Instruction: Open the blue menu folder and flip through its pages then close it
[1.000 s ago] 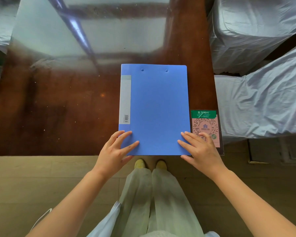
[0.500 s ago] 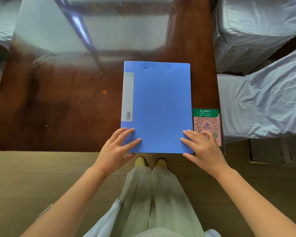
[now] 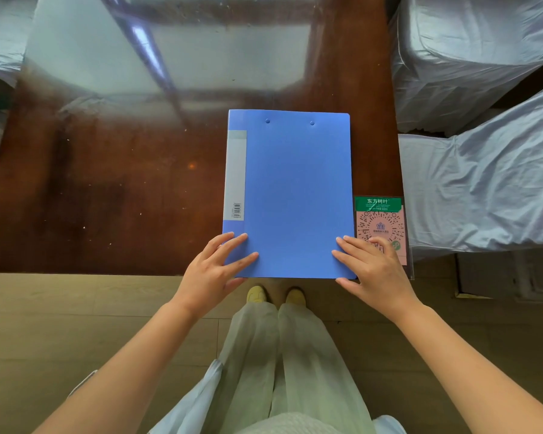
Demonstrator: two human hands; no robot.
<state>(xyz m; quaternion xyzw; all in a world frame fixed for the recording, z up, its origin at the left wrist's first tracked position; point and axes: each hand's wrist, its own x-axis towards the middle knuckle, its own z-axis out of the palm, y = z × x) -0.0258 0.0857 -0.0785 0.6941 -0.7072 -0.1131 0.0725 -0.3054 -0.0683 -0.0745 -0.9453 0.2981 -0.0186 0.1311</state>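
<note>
The blue menu folder [image 3: 295, 189] lies closed and flat on the dark wooden table [image 3: 107, 183], its spine with a grey label strip on the left. Its near edge sticks out slightly past the table's front edge. My left hand [image 3: 215, 270] holds the near left corner, fingers spread on the cover and thumb against the near edge. At the near right corner, my right hand [image 3: 370, 270] does the same, partly covering a card beside the folder.
A pink and green QR-code card [image 3: 380, 220] lies right of the folder at the table's corner. Seats wrapped in grey plastic [image 3: 483, 189] stand close on the right. A glossy glass sheet [image 3: 170, 51] covers the far tabletop. My legs and yellow shoes [image 3: 275, 294] are below.
The view has shifted a little. The folder's near edge now sits slightly past the table's front edge. Both hands keep the same hold on its near corners.
</note>
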